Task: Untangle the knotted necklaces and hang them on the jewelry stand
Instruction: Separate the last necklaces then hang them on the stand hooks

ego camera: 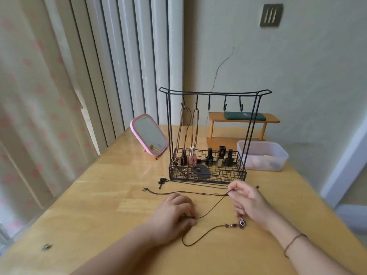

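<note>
A black wire jewelry stand (214, 94) rises at the back of the wooden table (89, 195), with several hooks on its top bar. Brown cord necklaces (188, 128) hang from the two left hooks. On the table in front lies a dark cord necklace (198, 238) with a purple bead pendant (241, 223). My left hand (174, 213) pinches this cord near its middle. My right hand (248, 201) holds another part of the cord between thumb and forefinger, lifted a little. A second thin cord (178, 193) stretches left to a small clasp, and a black pendant (161, 181) lies near the stand's base.
The stand's basket (242, 173) holds nail polish bottles and a dark flat piece. A pink mirror (149, 133) leans at the left, a clear plastic box (262, 155) sits at the right, a small wooden shelf (244, 120) stands behind. A small metal charm (46, 247) lies near the table's left edge.
</note>
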A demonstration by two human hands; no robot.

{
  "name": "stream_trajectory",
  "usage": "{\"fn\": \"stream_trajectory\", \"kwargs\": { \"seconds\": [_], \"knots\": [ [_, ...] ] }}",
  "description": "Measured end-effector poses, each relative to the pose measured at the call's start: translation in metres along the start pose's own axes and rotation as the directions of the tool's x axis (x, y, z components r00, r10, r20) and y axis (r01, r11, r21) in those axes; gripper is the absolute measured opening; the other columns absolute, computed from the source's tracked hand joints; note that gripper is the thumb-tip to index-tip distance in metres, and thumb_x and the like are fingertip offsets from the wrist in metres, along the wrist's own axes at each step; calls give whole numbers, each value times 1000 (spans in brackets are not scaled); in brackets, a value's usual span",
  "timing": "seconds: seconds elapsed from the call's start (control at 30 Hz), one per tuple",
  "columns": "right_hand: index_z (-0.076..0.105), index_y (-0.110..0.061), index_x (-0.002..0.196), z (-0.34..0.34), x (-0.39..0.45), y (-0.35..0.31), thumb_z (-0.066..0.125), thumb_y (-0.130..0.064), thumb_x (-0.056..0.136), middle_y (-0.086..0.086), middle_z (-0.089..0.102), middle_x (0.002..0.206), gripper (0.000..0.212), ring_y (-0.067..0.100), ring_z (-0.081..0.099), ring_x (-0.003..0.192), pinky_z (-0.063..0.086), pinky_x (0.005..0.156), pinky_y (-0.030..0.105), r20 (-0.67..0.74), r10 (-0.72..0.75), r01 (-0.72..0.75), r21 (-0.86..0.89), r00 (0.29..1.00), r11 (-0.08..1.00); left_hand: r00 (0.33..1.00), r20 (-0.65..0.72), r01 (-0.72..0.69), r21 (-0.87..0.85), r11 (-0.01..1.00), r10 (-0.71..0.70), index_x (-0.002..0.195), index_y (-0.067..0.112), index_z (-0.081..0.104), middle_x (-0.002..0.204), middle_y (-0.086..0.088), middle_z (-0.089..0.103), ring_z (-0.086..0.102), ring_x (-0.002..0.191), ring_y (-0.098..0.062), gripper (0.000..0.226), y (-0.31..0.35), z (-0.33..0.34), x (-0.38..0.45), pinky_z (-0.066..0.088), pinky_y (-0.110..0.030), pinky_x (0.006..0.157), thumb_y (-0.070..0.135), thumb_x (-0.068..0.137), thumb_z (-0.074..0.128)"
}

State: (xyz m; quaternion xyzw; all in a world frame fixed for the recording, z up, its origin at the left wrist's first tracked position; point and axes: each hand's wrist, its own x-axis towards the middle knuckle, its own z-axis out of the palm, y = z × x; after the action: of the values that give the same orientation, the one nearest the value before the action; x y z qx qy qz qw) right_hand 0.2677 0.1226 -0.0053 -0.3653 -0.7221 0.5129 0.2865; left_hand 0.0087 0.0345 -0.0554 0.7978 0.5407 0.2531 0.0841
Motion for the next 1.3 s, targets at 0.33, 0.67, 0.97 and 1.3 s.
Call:
{"fn": "stream_trajectory", "kwargs": {
  "seconds": [0.33,0.67,0.97,1.3],
  "knots": [
    [69,-9,85,-22,-23,-3,69,-27,86,1,40,54,18,12,29,48,27,48,20,-32,-51,45,-165,998,985,884,-75,212,-816,538,-462,89,7,52,73,-6,66,64,69,-18,10,15,-52,-2,54,-32,74,7,99,55],
    [70,-5,82,-6,-23,2,63,-15,97,-1,46,55,20,10,34,46,30,44,21,-204,4,-11,-37,979,999,982,-177,72,23,997,-67,96,19,69,81,13,67,64,73,7,15,70,-180,87,53,-10,74,10,98,57],
    [69,-2,91,15,7,-27,56,-13,100,2,43,52,19,12,33,47,31,43,20,-446,-68,196,248,893,949,939,-282,-88,359,929,198,102,9,72,94,-1,72,66,86,-10,11,99,-231,188,47,-19,81,11,95,64],
    [71,-13,87,25,36,-19,59,-20,99,-9,51,46,19,5,38,42,33,49,26,-562,-92,204,140,822,969,952,-241,-61,449,891,187,99,5,71,91,-5,72,69,89,-18,8,73,-227,215,56,-35,87,7,93,65]
  ]
}}
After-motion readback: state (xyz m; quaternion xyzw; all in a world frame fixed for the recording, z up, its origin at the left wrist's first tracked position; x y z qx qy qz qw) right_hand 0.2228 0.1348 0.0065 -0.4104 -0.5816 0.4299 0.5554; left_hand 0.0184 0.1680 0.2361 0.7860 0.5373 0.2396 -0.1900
